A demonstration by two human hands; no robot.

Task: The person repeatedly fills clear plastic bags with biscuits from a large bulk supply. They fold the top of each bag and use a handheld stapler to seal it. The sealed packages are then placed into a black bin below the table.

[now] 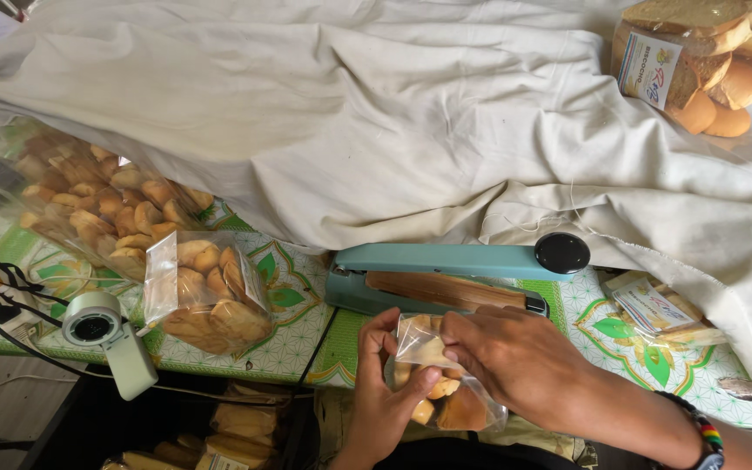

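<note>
Surface: a table under a green patterned cover (289, 339), with a big cream cloth (411, 113) heaped across its back half; the cloth's loose edge hangs close to the sealer and could drag into it.
Large bag: a clear sack of biscuits (89, 204) slumps at the left, its mouth unclear.
Sealer: a teal heat sealer (446, 274) stands open just beyond the hands, its brown bar exposed; fingers near it risk a burn.
Filled bag: a packed bag (206, 296) leans at the table edge and might topple off.
Small bag: the clear biscuit bag (433, 374) sits between both hands, over the table's front edge.
Left hand: the left hand (385, 387) cups the bag from below, fingers curled around it.
Right hand: the right hand (506, 352) pinches the bag's top; a crooked fold would likely seal badly.
</note>
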